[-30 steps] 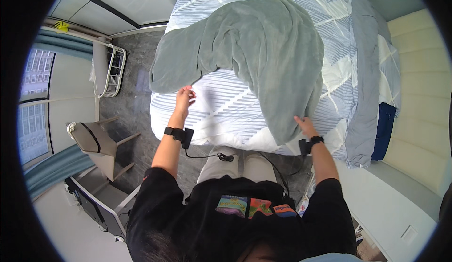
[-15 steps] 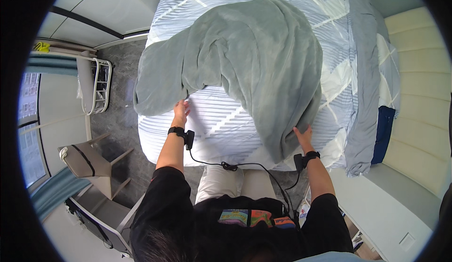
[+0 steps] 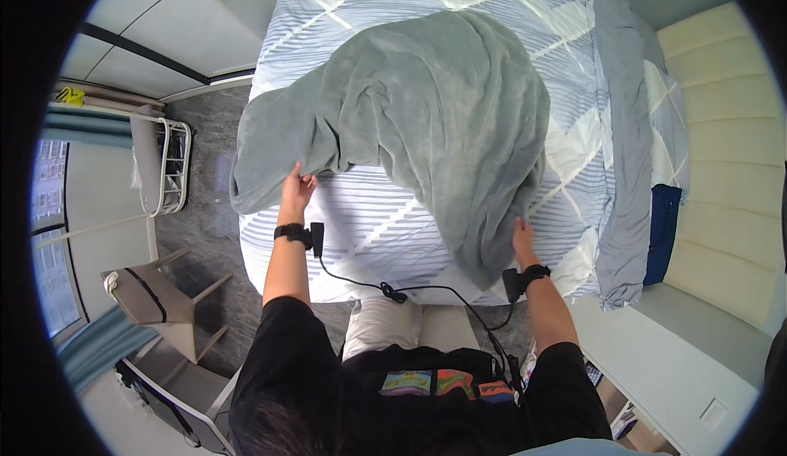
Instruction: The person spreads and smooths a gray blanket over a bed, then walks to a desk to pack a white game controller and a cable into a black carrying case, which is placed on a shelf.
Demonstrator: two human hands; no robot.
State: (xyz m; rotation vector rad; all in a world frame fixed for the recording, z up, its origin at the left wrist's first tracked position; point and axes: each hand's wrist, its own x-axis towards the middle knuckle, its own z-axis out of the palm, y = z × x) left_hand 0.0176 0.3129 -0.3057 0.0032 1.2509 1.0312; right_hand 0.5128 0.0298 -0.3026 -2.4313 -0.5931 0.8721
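Shifted left along the edge of the grey-green blanket (image 3: 459, 111): my left hand (image 3: 297, 189), fingers part-curled; whether gripping, I cannot tell. Blanket lies bunched on the bed (image 3: 369, 230). Printed patches (image 3: 453, 384) on my shirt (image 3: 361, 411): illegible. My right hand (image 3: 523, 241), at the blanket's near end: grip likewise unclear.

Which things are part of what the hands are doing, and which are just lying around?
Part of it:
- grey-green blanket
- left hand, at the blanket's edge
- right hand, at its near end
- striped bed cover, under the blanket

Just around:
- brownish chair
- dark blue cloth
- blue-green curtain
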